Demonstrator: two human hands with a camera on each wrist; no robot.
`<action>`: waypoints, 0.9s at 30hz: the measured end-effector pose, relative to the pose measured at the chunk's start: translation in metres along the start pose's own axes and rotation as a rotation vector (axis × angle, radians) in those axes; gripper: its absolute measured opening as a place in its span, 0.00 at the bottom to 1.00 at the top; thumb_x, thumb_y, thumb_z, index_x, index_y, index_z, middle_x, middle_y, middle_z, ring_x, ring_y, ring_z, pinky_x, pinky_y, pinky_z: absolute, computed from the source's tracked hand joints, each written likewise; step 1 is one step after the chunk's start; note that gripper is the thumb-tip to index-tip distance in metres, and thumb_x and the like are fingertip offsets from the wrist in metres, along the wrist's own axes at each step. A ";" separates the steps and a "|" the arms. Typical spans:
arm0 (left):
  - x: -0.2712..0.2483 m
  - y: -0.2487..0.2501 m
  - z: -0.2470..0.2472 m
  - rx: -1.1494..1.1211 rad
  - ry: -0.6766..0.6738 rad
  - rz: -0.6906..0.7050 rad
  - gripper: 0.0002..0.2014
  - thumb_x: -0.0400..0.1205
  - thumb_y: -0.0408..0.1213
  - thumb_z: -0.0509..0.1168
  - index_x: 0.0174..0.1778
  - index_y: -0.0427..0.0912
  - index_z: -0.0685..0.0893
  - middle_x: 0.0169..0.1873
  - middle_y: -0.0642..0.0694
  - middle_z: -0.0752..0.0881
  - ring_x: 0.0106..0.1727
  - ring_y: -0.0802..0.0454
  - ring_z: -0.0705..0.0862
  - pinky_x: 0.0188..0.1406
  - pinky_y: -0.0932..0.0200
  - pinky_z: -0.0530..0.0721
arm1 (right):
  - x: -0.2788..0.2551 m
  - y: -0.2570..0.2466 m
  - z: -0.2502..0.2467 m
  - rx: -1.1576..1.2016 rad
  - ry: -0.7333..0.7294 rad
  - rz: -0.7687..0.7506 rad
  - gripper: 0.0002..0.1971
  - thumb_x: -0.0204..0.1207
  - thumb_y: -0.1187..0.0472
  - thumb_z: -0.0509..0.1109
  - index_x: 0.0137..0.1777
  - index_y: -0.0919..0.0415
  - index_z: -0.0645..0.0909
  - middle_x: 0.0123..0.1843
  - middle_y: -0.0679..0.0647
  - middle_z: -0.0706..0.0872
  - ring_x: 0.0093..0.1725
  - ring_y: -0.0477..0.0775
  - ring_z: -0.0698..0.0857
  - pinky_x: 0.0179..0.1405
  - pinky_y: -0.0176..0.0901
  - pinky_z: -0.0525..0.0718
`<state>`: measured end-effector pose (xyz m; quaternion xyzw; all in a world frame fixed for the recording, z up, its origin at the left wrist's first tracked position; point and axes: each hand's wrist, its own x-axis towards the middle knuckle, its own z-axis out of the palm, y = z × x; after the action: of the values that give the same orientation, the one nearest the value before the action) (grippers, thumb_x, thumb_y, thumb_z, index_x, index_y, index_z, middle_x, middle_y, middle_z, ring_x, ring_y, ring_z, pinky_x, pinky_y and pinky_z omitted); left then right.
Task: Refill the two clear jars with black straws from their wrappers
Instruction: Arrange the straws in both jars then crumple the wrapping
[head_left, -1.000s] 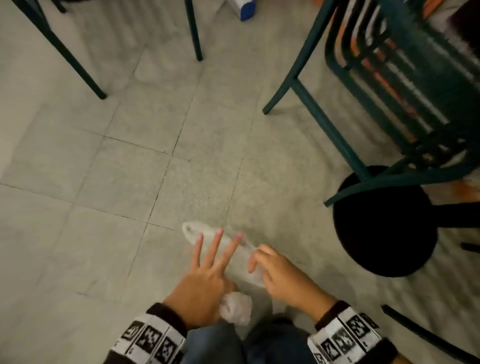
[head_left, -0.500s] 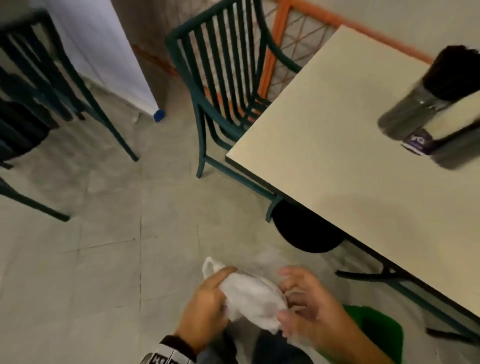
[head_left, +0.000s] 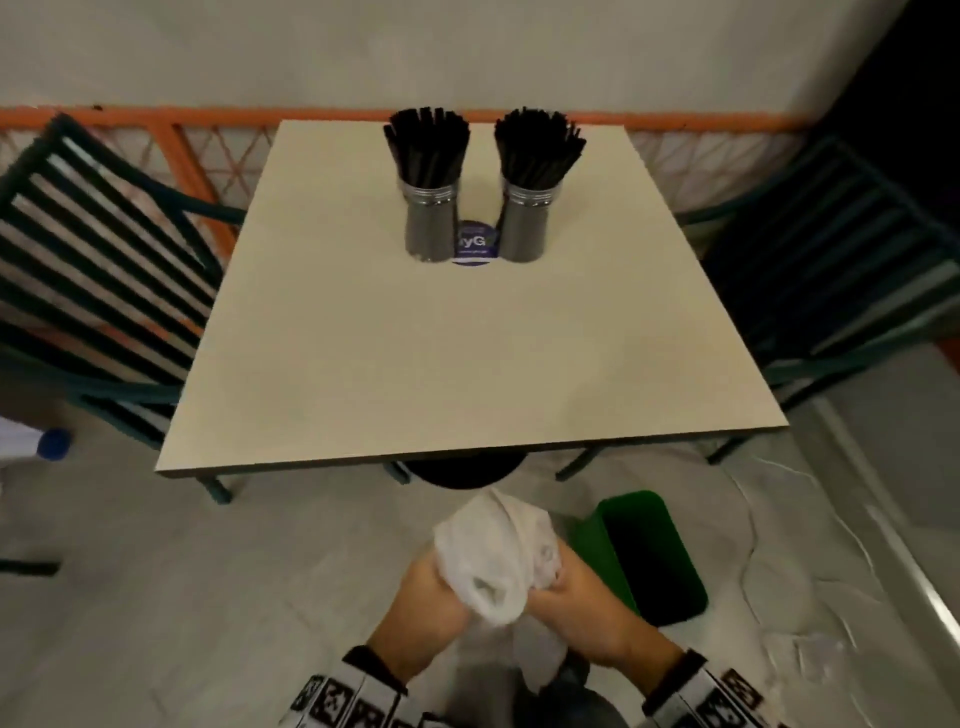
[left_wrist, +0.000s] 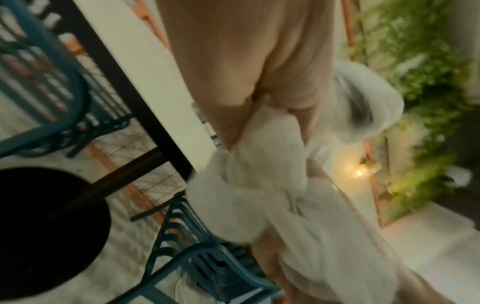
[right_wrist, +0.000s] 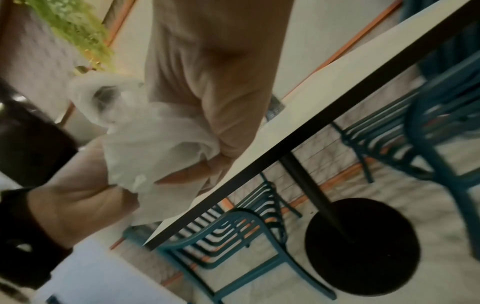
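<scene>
Two clear jars stand side by side at the far middle of the cream table (head_left: 467, 364). The left jar (head_left: 430, 221) and the right jar (head_left: 527, 221) are both packed with black straws (head_left: 428, 140). Below the table's near edge, both hands hold a crumpled bundle of white plastic wrappers (head_left: 498, 561). My left hand (head_left: 426, 597) grips its left side and my right hand (head_left: 576, 603) grips its right side. In the left wrist view the wrappers (left_wrist: 259, 185) bunch out between the curled fingers. The right wrist view shows the same wrappers (right_wrist: 145, 144) clutched.
A round purple sticker (head_left: 475, 241) lies on the table between the jars. A green bin (head_left: 649, 556) stands on the floor just right of my hands. Teal slatted chairs flank the table, one at the left (head_left: 93, 270) and one at the right (head_left: 841, 270). A black round table base (right_wrist: 361, 242) sits underneath.
The view swung up from the floor to the table. The wrappers, lying on the floor a second ago, are now gathered up and held in both hands.
</scene>
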<state>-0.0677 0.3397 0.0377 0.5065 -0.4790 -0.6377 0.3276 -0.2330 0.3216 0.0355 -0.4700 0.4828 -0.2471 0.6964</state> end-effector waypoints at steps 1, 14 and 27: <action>0.013 0.005 0.009 -0.013 -0.091 0.021 0.21 0.69 0.29 0.75 0.46 0.55 0.73 0.45 0.61 0.84 0.46 0.61 0.85 0.49 0.76 0.80 | -0.004 0.001 -0.015 -0.014 0.062 -0.014 0.33 0.58 0.48 0.81 0.63 0.57 0.76 0.57 0.45 0.86 0.58 0.37 0.85 0.55 0.29 0.81; 0.114 0.014 0.133 0.127 -0.477 -0.116 0.42 0.63 0.40 0.80 0.70 0.56 0.66 0.65 0.63 0.75 0.63 0.69 0.77 0.55 0.74 0.78 | -0.040 0.038 -0.157 -0.256 0.362 -0.124 0.17 0.72 0.66 0.73 0.54 0.48 0.75 0.49 0.40 0.83 0.49 0.30 0.82 0.50 0.22 0.77; 0.197 -0.099 0.211 0.241 -0.212 -0.247 0.21 0.74 0.34 0.72 0.54 0.60 0.71 0.53 0.57 0.81 0.54 0.59 0.82 0.46 0.67 0.81 | -0.024 0.147 -0.159 -0.100 0.702 -0.023 0.47 0.64 0.35 0.73 0.79 0.36 0.50 0.82 0.34 0.54 0.80 0.33 0.54 0.79 0.33 0.58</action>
<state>-0.3173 0.2533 -0.1152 0.5269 -0.5178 -0.6610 0.1317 -0.4030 0.3387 -0.0994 -0.3955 0.6990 -0.3775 0.4610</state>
